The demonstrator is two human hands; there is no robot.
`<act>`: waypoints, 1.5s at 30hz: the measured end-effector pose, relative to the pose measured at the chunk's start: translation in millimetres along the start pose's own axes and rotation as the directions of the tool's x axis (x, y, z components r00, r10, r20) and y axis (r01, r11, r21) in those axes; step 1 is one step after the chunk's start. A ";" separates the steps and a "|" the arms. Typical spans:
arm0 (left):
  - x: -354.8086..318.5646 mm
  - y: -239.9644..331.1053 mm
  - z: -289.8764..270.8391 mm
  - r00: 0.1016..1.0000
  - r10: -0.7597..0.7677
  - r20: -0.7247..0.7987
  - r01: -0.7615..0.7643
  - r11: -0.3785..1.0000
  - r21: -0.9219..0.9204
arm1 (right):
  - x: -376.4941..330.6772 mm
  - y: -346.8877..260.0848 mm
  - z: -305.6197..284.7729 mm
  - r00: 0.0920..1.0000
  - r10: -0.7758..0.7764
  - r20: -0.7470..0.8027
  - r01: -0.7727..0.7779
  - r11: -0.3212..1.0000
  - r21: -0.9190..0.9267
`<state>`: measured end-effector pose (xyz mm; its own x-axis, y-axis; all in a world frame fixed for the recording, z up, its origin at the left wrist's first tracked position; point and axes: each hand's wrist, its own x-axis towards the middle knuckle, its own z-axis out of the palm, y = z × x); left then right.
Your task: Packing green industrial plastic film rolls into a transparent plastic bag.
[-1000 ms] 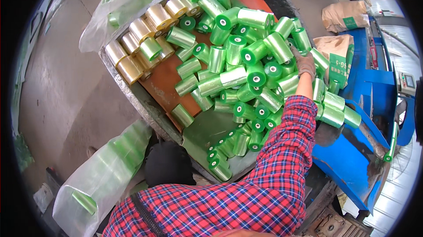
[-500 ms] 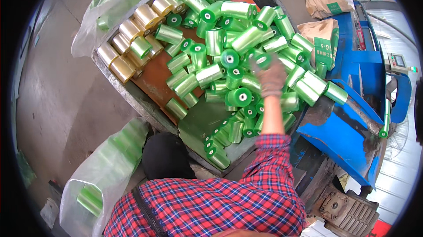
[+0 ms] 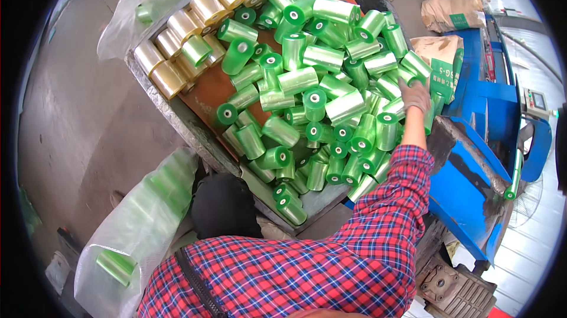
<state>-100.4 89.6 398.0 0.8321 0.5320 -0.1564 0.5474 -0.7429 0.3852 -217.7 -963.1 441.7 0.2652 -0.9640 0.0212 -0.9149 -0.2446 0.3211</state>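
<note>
A large heap of green film rolls (image 3: 345, 107), shiny and with pale cores, fills much of a grey-rimmed bin (image 3: 171, 118). At the right side of this heap is my right hand (image 3: 417, 96), in a greyish glove. Its fingers are apart and rest against the end of a green film roll (image 3: 403, 74) near the bin's edge; their tips are partly hidden among the rolls. My left hand is out of sight. Along the bin's left side, amber film rolls (image 3: 167, 80) lie stacked, with a green one among them.
Clear plastic bags with green rolls inside lie on the floor, one at the near left (image 3: 139, 223) and one at the far left (image 3: 139, 7). Blue machinery (image 3: 472, 176) and brown paper sacks (image 3: 437, 61) stand close on the right. A motor housing (image 3: 458, 288) sits low at the right.
My right hand has moved rightward from the middle of the heap to its right side. Several green rolls have shifted left and nearer, covering more of the bin's bottom.
</note>
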 end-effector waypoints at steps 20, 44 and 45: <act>-1.5 -18.2 0.5 1.000 -0.017 0.008 0.017 0.999 -0.028 | -223.1 -136.4 4.6 0.358 -0.680 0.640 0.741 0.624 0.248; -18.1 -44.7 -3.8 0.999 -0.031 0.027 0.032 0.998 -0.047 | -57.5 -1.7 111.3 0.817 -0.435 0.378 0.121 0.771 0.626; -22.0 -50.4 -11.6 0.999 -0.036 0.012 0.037 0.998 -0.049 | -93.9 -22.8 76.7 0.807 -0.354 0.473 -0.017 0.787 0.617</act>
<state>-147.3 120.1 392.6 0.8129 0.5535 -0.1813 0.5725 -0.7024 0.4229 -245.1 -875.1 359.8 0.3936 -0.7404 -0.5448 -0.9122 -0.2410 -0.3315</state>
